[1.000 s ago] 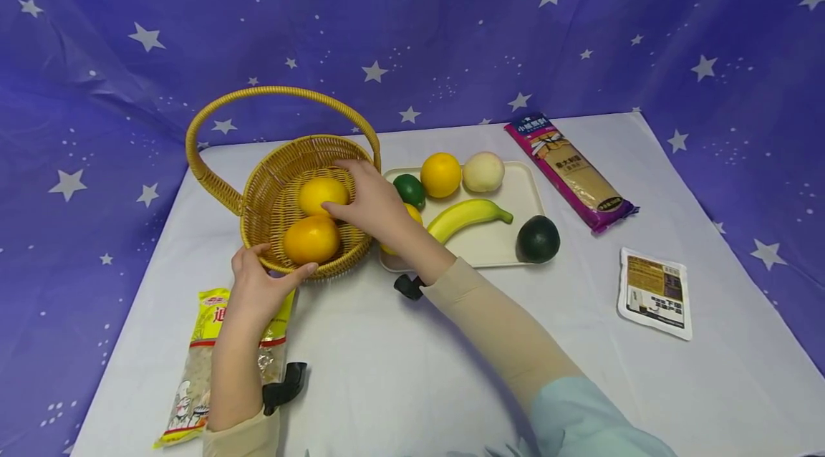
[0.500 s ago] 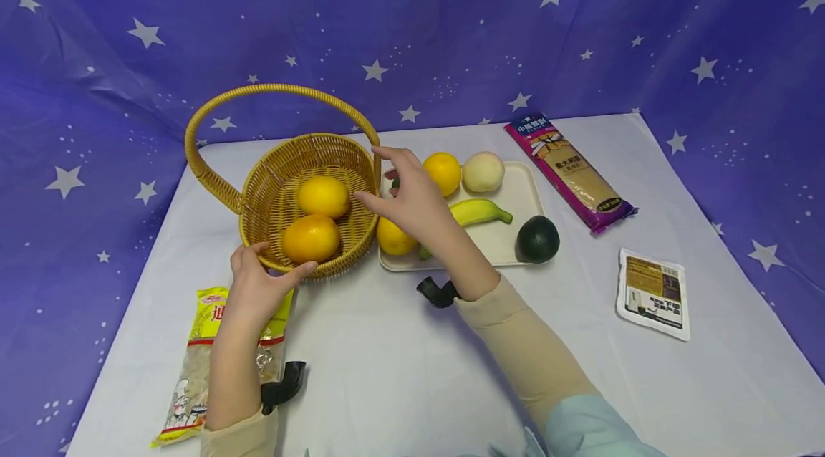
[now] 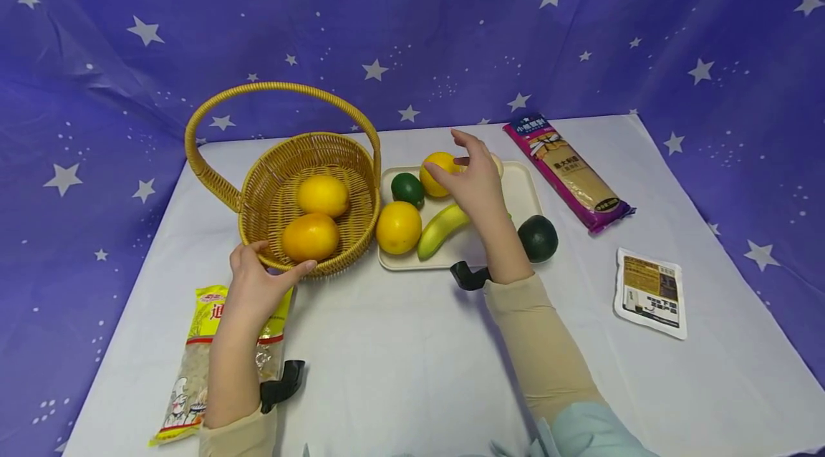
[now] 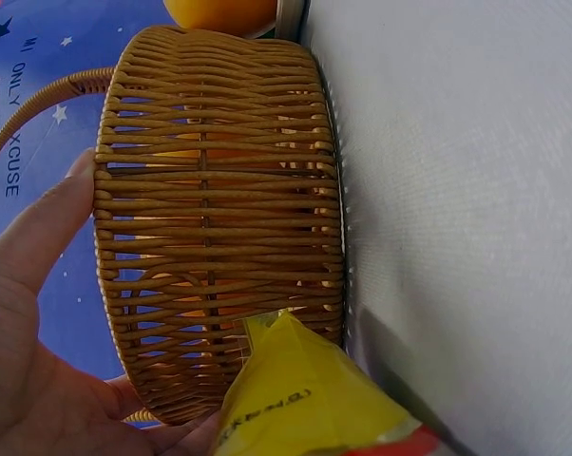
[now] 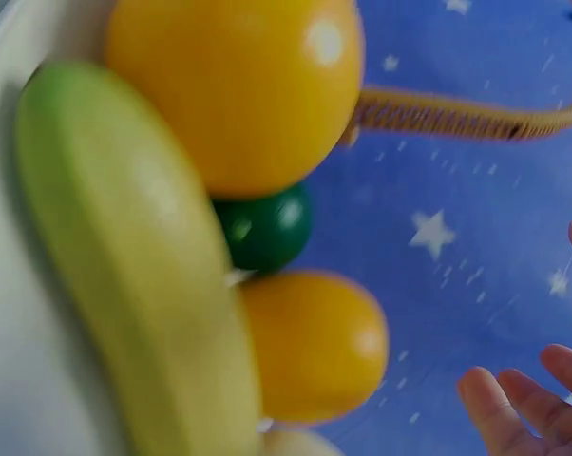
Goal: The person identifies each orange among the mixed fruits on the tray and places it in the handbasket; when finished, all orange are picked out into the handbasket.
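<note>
On the left side of the table stands a round wicker basket point(image 3: 309, 145) with a tall arched handle. Two yellow-orange fruits, the rear one point(image 3: 322, 196) and the front one point(image 3: 311, 237), lie inside it. My left hand point(image 3: 258, 285) grips the basket's near-left rim; in the left wrist view its thumb point(image 4: 63, 214) lies on the rim. Over the cream tray point(image 3: 525, 192), my right hand point(image 3: 475, 181) holds nothing, its fingers apart and relaxed. It overlaps the rear orange point(image 3: 435, 174) and a pale peach point(image 3: 497, 165), which is mostly hidden behind it.
The tray also bears a green fruit point(image 3: 408, 190), a front orange point(image 3: 399, 228), a banana point(image 3: 441, 231) and a dark avocado point(image 3: 538, 238). A noodle packet point(image 3: 570, 174) and white pouch point(image 3: 649, 294) lie right. A yellow-topped bag point(image 3: 193, 364) lies under my left forearm.
My right hand has drawn back from inside the basket and moved right, over the tray's rear fruit. The left hand has stayed at the basket rim.
</note>
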A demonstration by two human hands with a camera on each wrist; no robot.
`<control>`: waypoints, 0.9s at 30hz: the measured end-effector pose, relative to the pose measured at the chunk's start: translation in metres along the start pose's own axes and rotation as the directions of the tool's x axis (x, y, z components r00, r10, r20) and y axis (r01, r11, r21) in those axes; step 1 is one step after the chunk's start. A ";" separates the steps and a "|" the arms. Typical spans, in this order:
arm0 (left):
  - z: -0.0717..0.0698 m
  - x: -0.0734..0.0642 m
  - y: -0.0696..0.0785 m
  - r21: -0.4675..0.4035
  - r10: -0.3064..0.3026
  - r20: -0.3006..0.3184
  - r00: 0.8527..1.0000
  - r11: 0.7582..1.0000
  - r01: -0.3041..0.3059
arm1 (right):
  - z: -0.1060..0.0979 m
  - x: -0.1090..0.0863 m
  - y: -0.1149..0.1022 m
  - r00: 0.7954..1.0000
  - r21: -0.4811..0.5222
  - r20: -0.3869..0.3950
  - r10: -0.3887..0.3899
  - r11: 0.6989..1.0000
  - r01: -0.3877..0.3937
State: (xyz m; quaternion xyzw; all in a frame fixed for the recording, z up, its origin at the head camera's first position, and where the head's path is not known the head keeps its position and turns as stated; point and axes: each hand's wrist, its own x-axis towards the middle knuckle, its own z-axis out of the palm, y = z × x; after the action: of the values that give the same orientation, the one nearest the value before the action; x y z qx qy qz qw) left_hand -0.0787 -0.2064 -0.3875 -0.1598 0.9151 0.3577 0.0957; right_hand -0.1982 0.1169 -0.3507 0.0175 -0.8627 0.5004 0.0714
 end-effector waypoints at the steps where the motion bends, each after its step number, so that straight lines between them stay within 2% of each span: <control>1: 0.000 0.000 0.000 0.000 -0.001 0.001 1.000 1.000 0.001 | -0.001 0.001 0.005 1.000 -0.004 -0.006 0.015 1.000 -0.015; 4: 0.000 0.000 -0.001 -0.001 -0.002 0.005 1.000 1.000 0.002 | -0.002 0.005 0.016 0.999 -0.007 -0.012 0.052 0.999 -0.053; 11: 0.000 0.000 -0.004 -0.002 0.002 0.000 1.000 1.000 -0.002 | 0.004 0.007 0.030 0.993 -0.031 0.032 0.111 0.993 -0.110; 19: 0.000 -0.001 -0.003 0.001 0.005 -0.007 1.000 1.000 -0.005 | 0.014 0.010 0.044 0.985 -0.060 0.081 0.152 0.987 -0.148; 27: 0.000 0.000 -0.002 -0.003 0.006 -0.001 1.000 1.000 -0.006 | 0.025 0.015 0.053 0.985 -0.104 0.078 0.154 0.984 -0.145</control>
State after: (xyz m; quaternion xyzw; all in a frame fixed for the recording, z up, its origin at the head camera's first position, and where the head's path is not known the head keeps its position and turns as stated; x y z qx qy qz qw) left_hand -0.0782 -0.2078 -0.3892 -0.1573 0.9150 0.3594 0.0938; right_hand -0.2208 0.1224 -0.4058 -0.0295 -0.8873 0.4602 -0.0025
